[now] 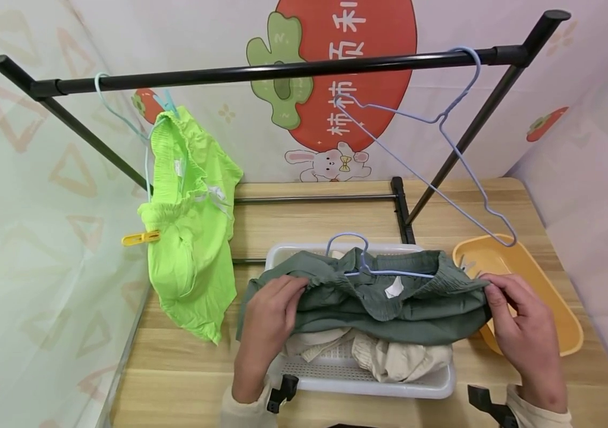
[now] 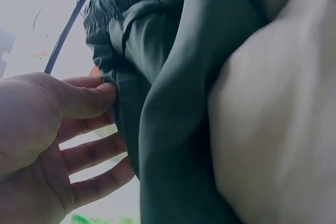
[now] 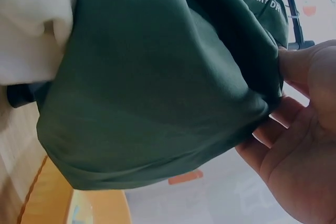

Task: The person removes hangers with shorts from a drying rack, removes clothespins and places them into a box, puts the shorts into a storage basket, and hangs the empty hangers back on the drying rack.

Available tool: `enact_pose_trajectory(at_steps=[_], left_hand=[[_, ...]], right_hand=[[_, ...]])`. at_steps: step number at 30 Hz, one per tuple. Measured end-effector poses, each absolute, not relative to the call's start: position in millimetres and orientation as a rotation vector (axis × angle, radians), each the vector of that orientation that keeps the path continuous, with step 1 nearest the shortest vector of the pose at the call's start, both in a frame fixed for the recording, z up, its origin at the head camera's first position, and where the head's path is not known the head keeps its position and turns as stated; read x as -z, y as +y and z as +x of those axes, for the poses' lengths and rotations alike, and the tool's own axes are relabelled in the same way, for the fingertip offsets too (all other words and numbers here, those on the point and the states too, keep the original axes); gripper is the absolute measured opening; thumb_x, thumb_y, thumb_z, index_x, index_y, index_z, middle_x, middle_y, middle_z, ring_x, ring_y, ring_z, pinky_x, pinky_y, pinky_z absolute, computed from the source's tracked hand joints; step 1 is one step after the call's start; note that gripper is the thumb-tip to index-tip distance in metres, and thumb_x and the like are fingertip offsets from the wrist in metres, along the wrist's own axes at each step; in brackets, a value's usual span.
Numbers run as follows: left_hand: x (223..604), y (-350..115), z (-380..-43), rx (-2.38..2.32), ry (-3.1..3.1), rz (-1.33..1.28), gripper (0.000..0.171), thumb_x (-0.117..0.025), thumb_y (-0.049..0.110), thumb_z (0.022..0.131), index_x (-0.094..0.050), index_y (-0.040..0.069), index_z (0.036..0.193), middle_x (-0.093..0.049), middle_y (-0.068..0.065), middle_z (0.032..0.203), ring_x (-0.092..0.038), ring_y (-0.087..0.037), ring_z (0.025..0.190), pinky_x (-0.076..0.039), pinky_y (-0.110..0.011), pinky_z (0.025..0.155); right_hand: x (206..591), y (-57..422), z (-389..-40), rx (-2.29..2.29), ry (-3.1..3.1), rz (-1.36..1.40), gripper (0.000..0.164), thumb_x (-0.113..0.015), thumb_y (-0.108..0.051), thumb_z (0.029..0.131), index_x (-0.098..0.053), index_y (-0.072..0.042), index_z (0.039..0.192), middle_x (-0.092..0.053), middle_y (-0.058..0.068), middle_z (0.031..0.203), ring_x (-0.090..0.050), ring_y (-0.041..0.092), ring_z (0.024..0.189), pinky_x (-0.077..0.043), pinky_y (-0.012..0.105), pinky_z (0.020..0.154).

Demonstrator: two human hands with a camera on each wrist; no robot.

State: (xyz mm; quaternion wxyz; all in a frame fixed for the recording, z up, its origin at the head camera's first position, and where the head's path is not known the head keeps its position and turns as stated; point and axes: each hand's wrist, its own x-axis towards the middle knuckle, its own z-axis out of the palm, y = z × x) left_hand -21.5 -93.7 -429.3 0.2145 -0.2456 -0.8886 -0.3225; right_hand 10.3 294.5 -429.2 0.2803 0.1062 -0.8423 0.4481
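The dark green elastic-waist bottoms are held above the white basket on the wooden desk, waistband spread sideways, apparently so that the blue hanger inside sits level with its hook projecting from the opening. The left hand pinches the waistband between thumb and fingertips, lower fingers extended, while the right hand pinches the opposite end, near the yellow tray. On the black rack, a yellow clothespin clips the neon green shorts, presumably to prevent slipping.
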Motion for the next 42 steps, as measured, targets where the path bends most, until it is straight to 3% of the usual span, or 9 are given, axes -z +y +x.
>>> enact_pose_trajectory(at_steps=[5,20,30,36,42], left_hand=[[428.2,-87.5,-22.1,0.902,-2.457,-0.671,0.013,-0.069,0.005,0.098,-0.077,0.009,0.108,-0.073,-0.001,0.098,-0.067,-0.021,0.086,-0.057,-0.038,0.074],[427.3,-89.9,-22.0,0.887,-2.404,-0.507,0.014,-0.064,0.007,0.101,-0.076,0.012,0.107,-0.072,0.000,0.100,-0.070,-0.022,0.092,-0.058,-0.043,0.071],[427.3,-94.5,-24.1,0.967,-2.343,-0.493,0.017,-0.064,-0.003,0.098,-0.074,0.007,0.108,-0.071,-0.004,0.099,-0.071,-0.023,0.089,-0.059,-0.042,0.072],[427.5,-99.2,-24.2,1.000,-2.333,-0.470,0.015,-0.062,-0.001,0.100,-0.073,0.006,0.108,-0.070,-0.006,0.099,-0.070,-0.023,0.089,-0.058,-0.041,0.074],[428.8,-102.6,-23.7,1.039,-2.314,-0.445,0.015,-0.065,-0.005,0.098,-0.072,0.005,0.107,-0.069,-0.006,0.098,-0.068,-0.022,0.087,-0.056,-0.039,0.072]], right_hand=[[429.0,292.1,10.2,-1.196,-2.255,0.273,0.016,-0.060,0.018,0.094,-0.069,0.015,0.106,-0.065,-0.001,0.105,-0.059,0.003,0.100,-0.044,0.011,0.091],[435.8,303.9,14.5,-1.219,-2.291,0.244,0.023,-0.059,0.022,0.092,-0.071,0.012,0.109,-0.068,0.011,0.105,-0.061,0.003,0.101,-0.044,0.012,0.088],[442.6,322.6,20.1,-1.188,-2.255,0.169,0.017,-0.065,0.015,0.093,-0.073,0.010,0.107,-0.070,0.002,0.105,-0.062,-0.003,0.098,-0.044,0.011,0.088],[439.0,325.3,24.7,-1.180,-2.292,0.137,0.012,-0.067,0.010,0.095,-0.071,0.014,0.106,-0.067,-0.014,0.106,-0.061,-0.006,0.098,-0.043,0.010,0.088],[443.7,330.1,26.3,-1.201,-2.254,0.128,0.018,-0.067,0.015,0.092,-0.075,0.008,0.107,-0.071,-0.005,0.107,-0.062,-0.003,0.099,-0.044,0.011,0.088]])
